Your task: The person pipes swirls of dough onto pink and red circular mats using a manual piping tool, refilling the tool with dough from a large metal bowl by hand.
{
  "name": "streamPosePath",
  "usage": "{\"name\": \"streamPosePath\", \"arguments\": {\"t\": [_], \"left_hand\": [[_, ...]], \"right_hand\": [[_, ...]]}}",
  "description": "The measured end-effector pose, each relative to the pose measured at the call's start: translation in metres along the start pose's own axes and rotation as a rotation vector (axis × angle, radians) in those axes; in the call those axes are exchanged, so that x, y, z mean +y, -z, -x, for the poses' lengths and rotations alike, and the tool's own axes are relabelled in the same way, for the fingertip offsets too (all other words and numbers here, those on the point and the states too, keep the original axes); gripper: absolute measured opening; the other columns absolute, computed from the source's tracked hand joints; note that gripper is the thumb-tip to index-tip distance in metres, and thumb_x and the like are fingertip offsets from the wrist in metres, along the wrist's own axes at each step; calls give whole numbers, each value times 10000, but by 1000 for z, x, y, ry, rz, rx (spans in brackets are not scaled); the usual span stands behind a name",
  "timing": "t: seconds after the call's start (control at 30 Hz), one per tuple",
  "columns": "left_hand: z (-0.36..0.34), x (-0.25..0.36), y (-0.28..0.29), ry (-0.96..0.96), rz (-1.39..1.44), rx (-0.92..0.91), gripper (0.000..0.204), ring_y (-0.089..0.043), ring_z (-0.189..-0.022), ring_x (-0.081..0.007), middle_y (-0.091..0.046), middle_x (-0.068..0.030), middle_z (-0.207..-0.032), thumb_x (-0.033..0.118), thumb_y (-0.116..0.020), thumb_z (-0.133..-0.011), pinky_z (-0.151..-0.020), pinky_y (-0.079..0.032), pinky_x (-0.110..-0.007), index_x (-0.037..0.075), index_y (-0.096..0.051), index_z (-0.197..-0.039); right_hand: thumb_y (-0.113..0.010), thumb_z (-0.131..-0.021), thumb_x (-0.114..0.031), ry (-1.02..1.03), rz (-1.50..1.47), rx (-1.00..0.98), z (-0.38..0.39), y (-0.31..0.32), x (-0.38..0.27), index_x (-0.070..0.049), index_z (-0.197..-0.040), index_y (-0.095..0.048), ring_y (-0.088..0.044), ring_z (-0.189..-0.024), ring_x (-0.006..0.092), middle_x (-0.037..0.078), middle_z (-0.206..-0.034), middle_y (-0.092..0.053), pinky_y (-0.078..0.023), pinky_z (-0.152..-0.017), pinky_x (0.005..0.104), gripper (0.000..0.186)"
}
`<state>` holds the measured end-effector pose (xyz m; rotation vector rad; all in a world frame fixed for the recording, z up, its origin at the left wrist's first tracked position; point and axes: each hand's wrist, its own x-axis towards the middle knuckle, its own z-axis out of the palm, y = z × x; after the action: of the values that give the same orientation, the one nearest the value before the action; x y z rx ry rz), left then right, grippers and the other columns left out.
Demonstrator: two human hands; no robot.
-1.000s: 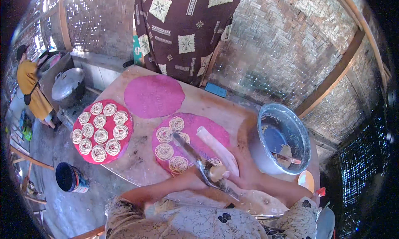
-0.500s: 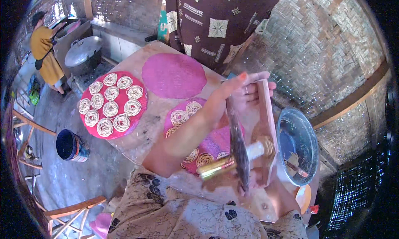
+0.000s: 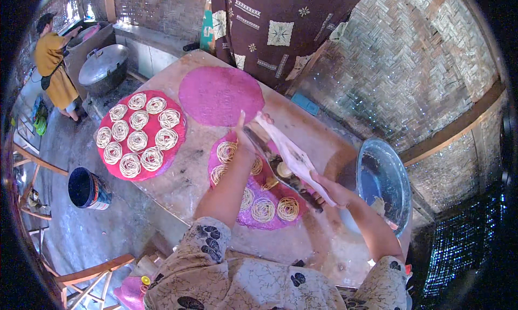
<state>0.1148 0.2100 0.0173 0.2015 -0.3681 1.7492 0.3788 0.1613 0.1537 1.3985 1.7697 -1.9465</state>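
Observation:
A wooden two-board hand press (image 3: 291, 156) with a tube between its boards is tilted over the middle pink mat (image 3: 272, 195). My left hand (image 3: 247, 136) is closed around its far end. Its near end is gripped by my right hand (image 3: 333, 191), at the right. Pale coiled noodle nests (image 3: 263, 209) lie on the mat, partly hidden by my left forearm and the press. Beneath the press a yellowish tube end shows, but I cannot make out whether strands are coming from it.
A red mat (image 3: 116, 162) with several noodle nests lies at left, and a bare pink mat (image 3: 221, 97) at the back. A basin (image 3: 386, 148) stands right of the press. Below the table's left edge is a dark bucket (image 3: 89, 188). Another person (image 3: 51, 62) works by a large lidded pot (image 3: 105, 64).
The press has swung from nearly upright, with its tube exposed sideways, to slanting over the middle mat. My left hand moved left and lower; my right hand rose to the near end.

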Motion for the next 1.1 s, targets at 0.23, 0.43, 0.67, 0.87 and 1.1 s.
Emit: {"name": "streamPosePath", "arguments": {"t": [0.23,0.43,0.67,0.87,1.1], "left_hand": [[9,17,-49,-27,-140,-15,598,-502,-836,-267,-522,-90,-819,626,-351,-829,-739,-425,-381,55,-519,-889],[0,4,-49,-34,-111,21,602,-511,-792,-269,-527,-91,-798,638,-353,-821,-703,-427,-383,56,-506,-855],[5,17,-75,-10,-156,81,599,-503,-787,-274,-513,-90,-770,648,-364,-809,-706,-422,-400,67,-500,-845],[4,-4,-57,14,-46,34,574,-496,-778,-263,-509,-83,-770,651,-380,-801,-630,-409,-380,88,-488,-823],[-7,21,-51,-27,-160,97,622,-521,-724,-286,-523,-85,-710,679,-374,-785,-638,-427,-403,74,-516,-819]], "right_hand": [[-333,-795,-716,-21,128,3,25,-20,-26,-34,-1094,-532,-513,-798,167,54,-905,-523,-436,-712,304,771],[-329,-853,-642,67,320,161,19,6,-15,-7,-1187,-487,-478,-840,125,34,-981,-539,-411,-686,262,735],[-355,-848,-638,57,135,106,18,-7,-6,-21,-1115,-539,-485,-733,102,11,-900,-563,-407,-616,243,697],[-392,-809,-672,176,276,253,36,-11,-15,-10,-955,-596,-486,-638,108,21,-777,-560,-400,-539,248,708],[-362,-838,-646,53,269,220,14,-20,-16,48,-1146,-526,-494,-1011,196,149,-1128,-536,-370,-902,307,778]]}}
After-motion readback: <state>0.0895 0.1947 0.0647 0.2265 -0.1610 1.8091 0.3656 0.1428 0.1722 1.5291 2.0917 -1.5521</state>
